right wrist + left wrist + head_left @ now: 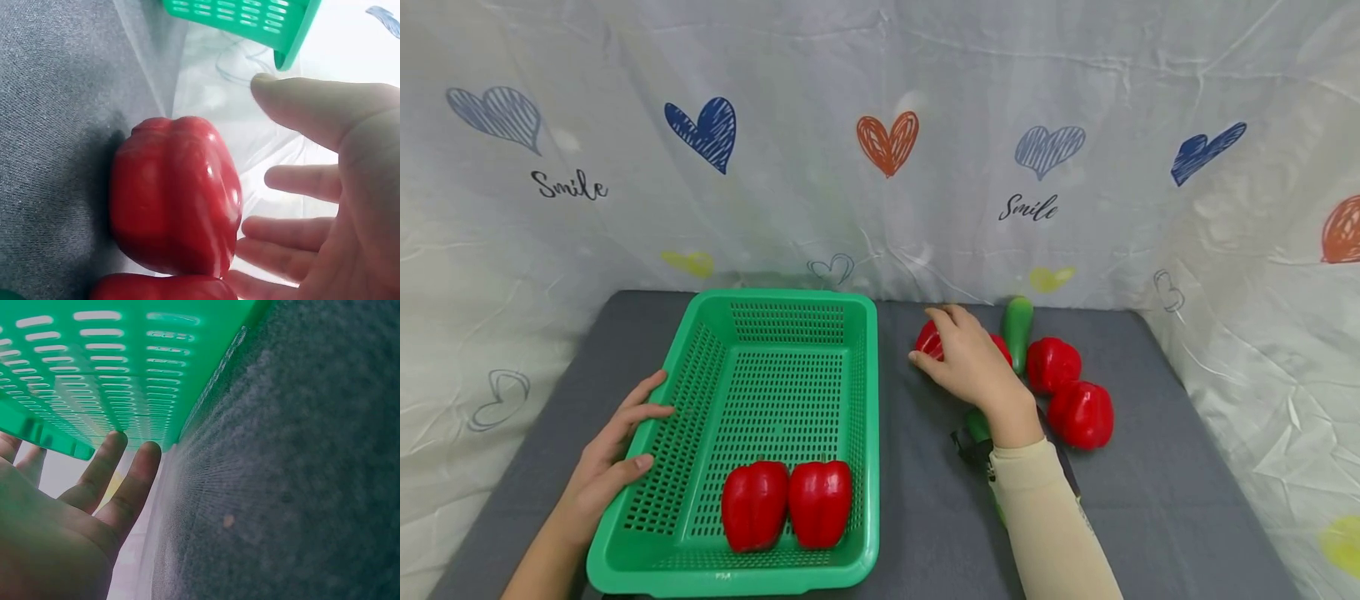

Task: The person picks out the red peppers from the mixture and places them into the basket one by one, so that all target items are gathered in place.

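My left hand (613,454) holds the left rim of a green perforated plastic basket (778,392), thumb and two fingers over the rim. In the left wrist view, two other fingers reach along its outer wall. Two red bell peppers (755,506) lie side by side at the basket's near end. To the right of the basket, my right hand (962,354) hovers over another red bell pepper (175,197) with fingers spread and nothing in its grasp. A further red pepper (165,287) touches that one, mostly hidden by the hand in the head view.
A green cucumber (1018,333) lies behind the right hand. Two more red peppers (1081,415) sit to its right. Another green vegetable (977,425) is partly hidden beneath the right wrist. A white cloth with hearts (955,150) hangs behind the grey tabletop (1165,500).
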`<state>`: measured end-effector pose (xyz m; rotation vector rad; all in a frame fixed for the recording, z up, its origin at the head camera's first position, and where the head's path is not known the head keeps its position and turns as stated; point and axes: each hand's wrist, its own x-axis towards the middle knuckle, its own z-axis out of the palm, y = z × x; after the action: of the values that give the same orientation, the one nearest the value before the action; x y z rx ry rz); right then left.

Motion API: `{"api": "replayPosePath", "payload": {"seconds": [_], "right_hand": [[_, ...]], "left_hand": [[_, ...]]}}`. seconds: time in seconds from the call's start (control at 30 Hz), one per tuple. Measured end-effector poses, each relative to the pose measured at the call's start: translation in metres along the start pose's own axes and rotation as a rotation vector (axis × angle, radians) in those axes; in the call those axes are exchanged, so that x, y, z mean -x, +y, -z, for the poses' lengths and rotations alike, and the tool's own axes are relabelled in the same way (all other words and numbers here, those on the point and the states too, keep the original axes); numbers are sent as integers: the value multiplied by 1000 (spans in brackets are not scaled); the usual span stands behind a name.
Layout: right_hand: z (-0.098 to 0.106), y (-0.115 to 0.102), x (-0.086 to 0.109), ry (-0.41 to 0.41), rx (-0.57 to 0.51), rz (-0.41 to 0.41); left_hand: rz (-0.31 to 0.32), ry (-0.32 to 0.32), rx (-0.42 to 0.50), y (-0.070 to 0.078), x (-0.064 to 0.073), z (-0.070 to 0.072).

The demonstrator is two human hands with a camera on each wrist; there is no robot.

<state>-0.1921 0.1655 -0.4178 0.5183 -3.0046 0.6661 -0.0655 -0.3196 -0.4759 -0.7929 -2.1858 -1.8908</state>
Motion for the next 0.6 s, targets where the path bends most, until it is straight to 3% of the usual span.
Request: {"api": "replayPosePath", "payload": {"seconds": [0.3,0.6], "right_hand": [[-4,6,0,-65,9,-61],[-5,6,-1,-64,14,-71]], "left_hand": [[21,-4,-2,4,-1,-1],[18,0,3,3,-1,-1]]}}
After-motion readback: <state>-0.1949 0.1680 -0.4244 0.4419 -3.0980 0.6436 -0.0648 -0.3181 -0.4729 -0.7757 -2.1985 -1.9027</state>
